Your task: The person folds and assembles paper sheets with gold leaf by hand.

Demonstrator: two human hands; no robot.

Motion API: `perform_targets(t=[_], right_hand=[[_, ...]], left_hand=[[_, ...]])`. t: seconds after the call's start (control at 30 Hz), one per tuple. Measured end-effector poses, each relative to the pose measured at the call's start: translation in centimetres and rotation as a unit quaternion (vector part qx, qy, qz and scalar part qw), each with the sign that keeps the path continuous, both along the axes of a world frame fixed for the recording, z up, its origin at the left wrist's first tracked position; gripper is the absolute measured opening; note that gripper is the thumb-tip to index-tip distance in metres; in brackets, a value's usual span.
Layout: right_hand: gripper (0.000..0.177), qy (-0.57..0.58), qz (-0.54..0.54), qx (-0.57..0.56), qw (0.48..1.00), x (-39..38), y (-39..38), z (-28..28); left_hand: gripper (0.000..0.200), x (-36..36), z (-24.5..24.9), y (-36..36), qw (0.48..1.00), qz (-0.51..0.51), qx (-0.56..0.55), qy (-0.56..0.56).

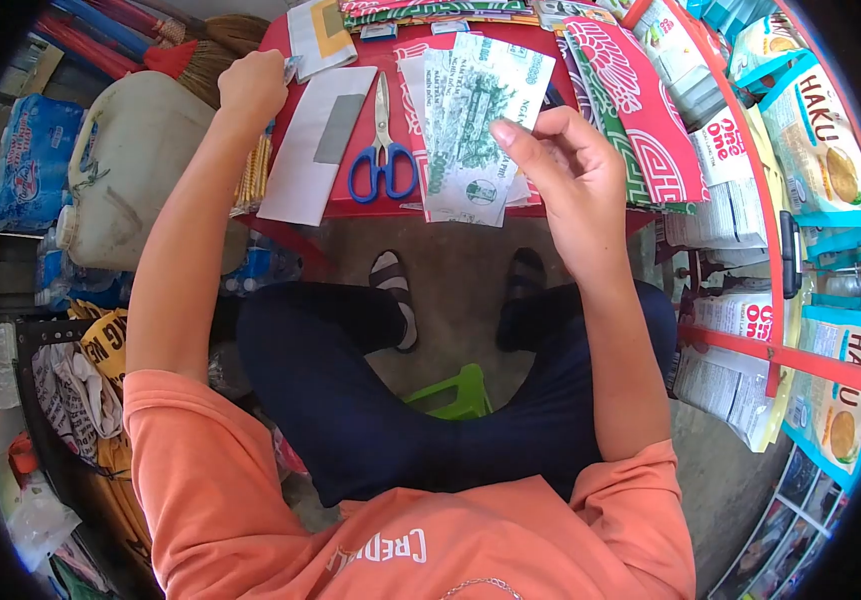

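My right hand (582,170) pinches a fanned stack of green-and-white printed paper notes (490,125) at its right edge, the thumb on top and the other fingers curled. The notes lie over or just above the red table. At the table's left side my left hand (253,92) is closed. A small pale-blue bit shows by its fingertips, too small to name. Between the hands lie scissors (381,160) with blue handles, blades pointing away from me. Beside them is a white paper piece (302,170) with a grey rectangle on it.
Red patterned paper packs (640,110) are stacked on the red table (352,207) at right. A white-and-yellow packet (322,40) lies at the back. A large jug (140,165) stands left, snack bags (820,150) hang right. A green stool (465,392) is under me.
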State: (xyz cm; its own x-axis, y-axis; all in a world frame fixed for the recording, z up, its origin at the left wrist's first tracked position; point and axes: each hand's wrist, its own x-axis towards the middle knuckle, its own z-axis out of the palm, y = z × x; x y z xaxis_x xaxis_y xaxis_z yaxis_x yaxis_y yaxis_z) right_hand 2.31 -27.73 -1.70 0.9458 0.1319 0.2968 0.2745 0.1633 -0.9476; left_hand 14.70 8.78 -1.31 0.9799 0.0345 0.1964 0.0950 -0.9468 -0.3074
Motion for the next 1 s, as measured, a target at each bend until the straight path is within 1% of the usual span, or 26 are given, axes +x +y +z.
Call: perform_targets(t=[0.17,0.27,0.3,0.33,0.4,0.43,0.5,0.6,0.67,0.7,0.77,0.9,1.0], right_hand=[[0.018,0.002,0.008,0.019,1.0,0.1,-0.1,-0.2],[0.018,0.006,0.01,0.014,1.0,0.1,-0.2,-0.1],[0.018,0.01,0.011,0.011,1.0,0.0,-0.3,0.0],[0.018,0.015,0.015,0.018,1.0,-0.1,-0.4,0.1],[0.017,0.021,0.02,0.034,0.999,0.0,-0.5,0.2],[0.017,0.02,0.015,0.045,0.999,0.0,-0.5,0.1],[0.016,0.017,0.008,0.064,0.998,0.2,-0.5,0.0],[0.015,0.03,0.019,0.124,0.992,0.2,-0.5,0.2],[0.015,0.045,0.006,0.13,0.99,0.2,-0.5,0.2],[0.015,0.052,-0.002,0.133,0.99,0.2,-0.6,0.2],[0.015,0.054,-0.006,0.126,0.991,0.5,-0.8,-0.5],[0.015,0.041,-0.016,0.092,0.995,0.5,-0.5,-0.4],[0.015,0.043,-0.027,0.036,0.998,0.4,-0.5,-0.5]], left_hand=[[0.019,-1.0,1.5,-0.4,0.995,-0.026,-0.079,-0.054],[0.03,-1.3,3.1,0.2,0.982,-0.062,-0.164,-0.072],[0.03,-2.2,4.1,-0.8,0.974,-0.074,-0.195,-0.09],[0.029,-3.0,4.5,-1.4,0.951,-0.107,-0.27,-0.105],[0.028,-4.7,5.1,-2.4,0.883,-0.173,-0.415,-0.133],[0.026,-6.0,5.1,-3.6,0.834,-0.165,-0.51,-0.136],[0.023,-9.1,4.8,-7.0,0.705,-0.142,-0.681,-0.139],[0.021,-12.4,2.7,-10.5,0.594,-0.094,-0.791,-0.107],[0.018,-14.5,2.0,-13.4,0.556,-0.087,-0.822,-0.087],[0.017,-15.0,1.4,-14.5,0.526,-0.088,-0.842,-0.087],[0.015,-15.2,-0.6,-14.9,0.517,-0.083,-0.851,-0.051],[0.018,-16.3,-1.3,-16.3,0.492,-0.113,-0.863,0.005],[0.023,-16.7,-1.5,-17.0,0.45,-0.093,-0.888,0.011]])
